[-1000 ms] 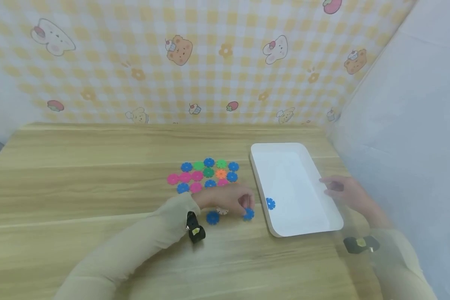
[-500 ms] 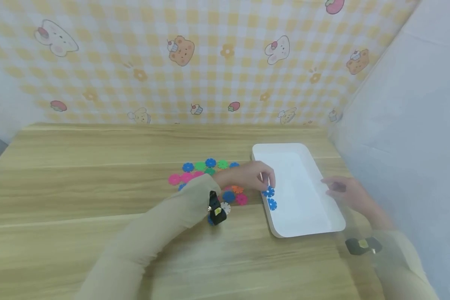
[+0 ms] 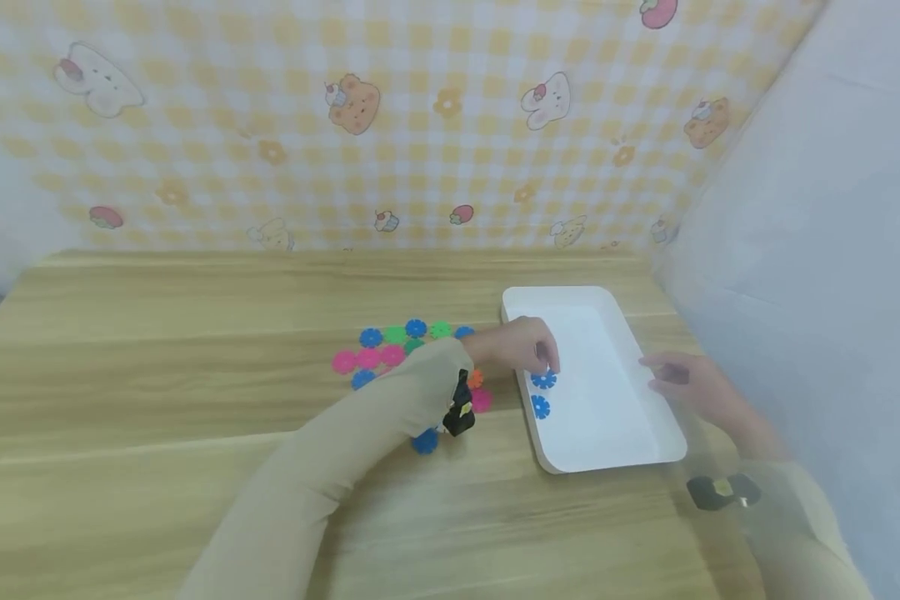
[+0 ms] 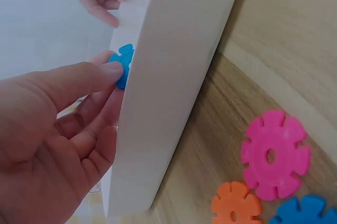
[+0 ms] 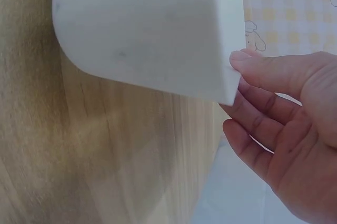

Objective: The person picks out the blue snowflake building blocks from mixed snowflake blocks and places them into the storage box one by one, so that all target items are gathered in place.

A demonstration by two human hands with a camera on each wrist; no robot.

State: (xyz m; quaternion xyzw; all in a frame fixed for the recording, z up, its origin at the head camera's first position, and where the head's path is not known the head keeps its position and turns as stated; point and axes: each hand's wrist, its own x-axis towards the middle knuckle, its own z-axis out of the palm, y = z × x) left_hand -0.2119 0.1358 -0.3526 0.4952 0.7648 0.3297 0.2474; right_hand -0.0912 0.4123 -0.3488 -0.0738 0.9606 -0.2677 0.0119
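My left hand (image 3: 523, 343) reaches over the left wall of a white tray (image 3: 607, 408). Between thumb and fingers it pinches a blue snowflake-shaped plastic disc (image 4: 124, 70), just inside that wall. Right below, a second blue disc (image 3: 541, 407) lies in the tray along the same side. My right hand (image 3: 693, 385) holds the tray's right rim; in the right wrist view the thumb lies on the rim and the fingers are outside and under it.
Left of the tray, several snowflake discs lie on the wooden table (image 3: 195, 333), among them a pink disc (image 4: 276, 155) and an orange disc (image 4: 236, 205). My left forearm hides part of them. A checked cloth (image 3: 420, 167) hangs behind the table, a white curtain (image 3: 817, 250) at right.
The left hand has picked the blue disc off the table beside the tray and carried it right and away, over the wall into the tray. The right hand stays at the rim.
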